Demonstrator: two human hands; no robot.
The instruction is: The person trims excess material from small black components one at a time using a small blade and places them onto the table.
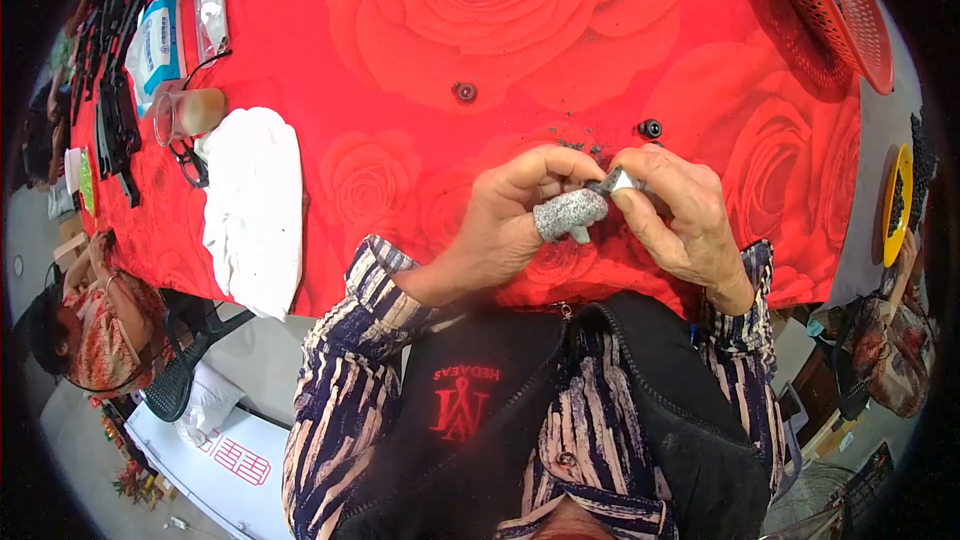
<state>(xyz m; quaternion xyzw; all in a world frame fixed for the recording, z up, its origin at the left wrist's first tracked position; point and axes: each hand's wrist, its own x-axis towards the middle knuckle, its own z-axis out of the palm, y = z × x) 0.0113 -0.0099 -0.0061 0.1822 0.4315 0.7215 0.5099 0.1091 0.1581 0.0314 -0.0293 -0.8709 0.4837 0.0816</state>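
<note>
My left hand is closed, pinching a small dark piece between the fingers and a thumb wrapped in a grey speckled cover. Against that piece my right hand holds a small, shiny, blade-like metal tool between thumb and fingers. What kind of part the dark piece is cannot be made out, as the fingers hide most of it. Dark crumbs lie scattered just beyond my hands. Two small round black parts rest on the red cloth: one black part ahead of my left hand, another black part beyond my right.
A red rose-patterned tablecloth covers the table. On the left are a white cloth, a cup of cloudy liquid, a blue-and-white packet and long black parts. At far right stands a red perforated basket. Other people sit nearby.
</note>
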